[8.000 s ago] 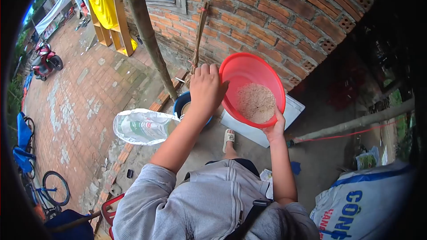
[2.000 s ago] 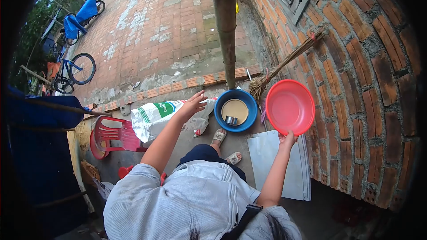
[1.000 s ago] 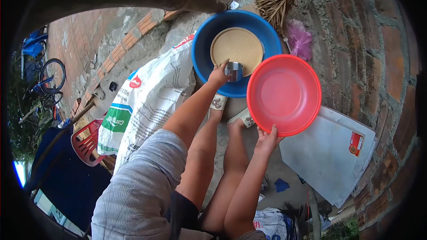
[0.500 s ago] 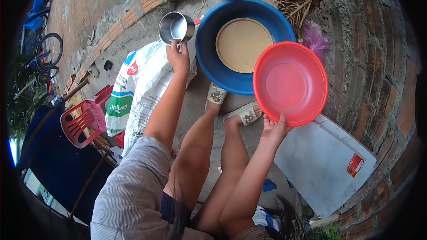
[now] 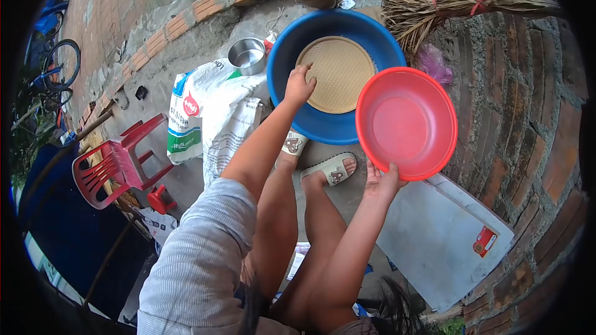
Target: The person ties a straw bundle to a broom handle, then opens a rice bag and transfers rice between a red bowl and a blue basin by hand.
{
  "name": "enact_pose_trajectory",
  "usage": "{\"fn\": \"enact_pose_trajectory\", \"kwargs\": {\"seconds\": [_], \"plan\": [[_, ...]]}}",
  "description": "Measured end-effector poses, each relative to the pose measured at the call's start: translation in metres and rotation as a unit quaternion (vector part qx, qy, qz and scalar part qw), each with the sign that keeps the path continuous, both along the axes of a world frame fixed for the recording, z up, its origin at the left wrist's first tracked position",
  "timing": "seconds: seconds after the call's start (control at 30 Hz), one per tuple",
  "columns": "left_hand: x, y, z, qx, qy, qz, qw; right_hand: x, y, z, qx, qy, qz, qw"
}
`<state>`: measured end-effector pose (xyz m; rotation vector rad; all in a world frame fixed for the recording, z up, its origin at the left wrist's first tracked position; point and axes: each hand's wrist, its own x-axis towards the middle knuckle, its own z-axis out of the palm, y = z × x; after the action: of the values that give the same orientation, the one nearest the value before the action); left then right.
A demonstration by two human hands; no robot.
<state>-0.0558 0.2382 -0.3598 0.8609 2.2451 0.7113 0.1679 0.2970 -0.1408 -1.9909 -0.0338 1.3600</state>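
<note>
The smooth red plastic basin (image 5: 405, 123), round and so without a long axis, turns its open mouth up toward the camera. The right hand (image 5: 382, 184) is clamped on its near rim. The left hand (image 5: 300, 89), fingers parted, is over the left edge of the blue basin (image 5: 283, 40), where a tan, finely textured disc (image 5: 338, 74) lies. A shiny steel cup (image 5: 248, 56) sits just beyond that edge, by the crinkled white sack (image 5: 226, 102).
</note>
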Motion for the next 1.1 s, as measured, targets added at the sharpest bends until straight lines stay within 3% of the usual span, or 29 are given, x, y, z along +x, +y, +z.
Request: {"fn": "enact_pose_trajectory", "kwargs": {"seconds": [0.03, 0.07, 0.13, 0.2, 0.27, 0.33, 0.4, 0.47, 0.5, 0.53, 0.57, 0.6, 0.63, 0.7, 0.77, 0.8, 0.97, 1.1], "plan": [[0.010, -0.006, -0.024, -0.071, 0.058, 0.027, 0.995, 0.002, 0.002, -0.002, 0.000, 0.004, 0.005, 1.000], [0.016, -0.008, -0.037, -0.068, 0.055, 0.028, 0.996, 0.003, 0.005, -0.004, 0.000, 0.008, 0.010, 1.000], [0.026, -0.009, -0.048, -0.179, -0.090, 0.300, 0.933, 0.006, 0.011, -0.003, 0.005, 0.009, 0.013, 1.000], [0.037, -0.007, -0.047, -0.181, -0.137, 0.321, 0.919, 0.011, 0.017, -0.009, 0.003, 0.010, 0.021, 1.000], [0.047, -0.018, -0.053, -0.134, -0.304, 0.383, 0.862, 0.019, 0.022, -0.017, 0.009, 0.043, 0.022, 0.999], [0.053, -0.028, -0.080, -0.182, -0.362, 0.335, 0.851, 0.019, 0.026, -0.019, 0.018, 0.039, 0.020, 0.999], [0.071, -0.030, -0.068, -0.059, -0.461, 0.350, 0.813, 0.016, 0.027, -0.018, 0.025, 0.043, 0.015, 0.999], [0.078, -0.014, -0.018, 0.073, -0.382, 0.431, 0.814, 0.013, 0.026, -0.017, 0.026, 0.022, 0.018, 0.999], [0.067, -0.015, 0.002, 0.051, -0.224, 0.351, 0.908, 0.012, 0.024, -0.016, 0.024, 0.024, 0.022, 0.999], [0.052, -0.020, 0.025, 0.024, -0.057, 0.256, 0.965, 0.011, 0.020, -0.016, 0.026, 0.019, 0.019, 0.999], [0.035, -0.021, 0.067, 0.028, -0.037, 0.233, 0.971, 0.009, 0.017, -0.015, 0.027, 0.015, 0.015, 0.999], [0.020, -0.036, 0.083, 0.059, 0.066, 0.195, 0.977, 0.006, 0.014, -0.013, 0.023, 0.018, 0.019, 0.999], [0.003, -0.054, 0.098, 0.095, 0.081, 0.202, 0.971, 0.002, 0.011, -0.010, 0.020, 0.012, 0.025, 0.999], [-0.028, -0.087, 0.131, 0.160, 0.155, 0.268, 0.937, -0.007, 0.004, -0.008, 0.015, 0.010, 0.032, 0.999], [-0.058, -0.119, 0.162, 0.166, 0.159, 0.392, 0.891, -0.014, -0.008, -0.008, 0.005, -0.012, 0.034, 0.999], [-0.067, -0.136, 0.165, 0.238, 0.113, 0.466, 0.845, -0.018, -0.014, -0.008, 0.001, -0.009, 0.035, 0.999], [-0.094, -0.189, 0.127, 0.207, -0.030, 0.737, 0.643, -0.033, -0.035, 0.000, -0.047, 0.017, 0.054, 0.997], [-0.102, -0.227, 0.045, 0.201, -0.079, 0.756, 0.618, -0.026, -0.052, -0.011, -0.023, 0.006, 0.036, 0.999]]}}
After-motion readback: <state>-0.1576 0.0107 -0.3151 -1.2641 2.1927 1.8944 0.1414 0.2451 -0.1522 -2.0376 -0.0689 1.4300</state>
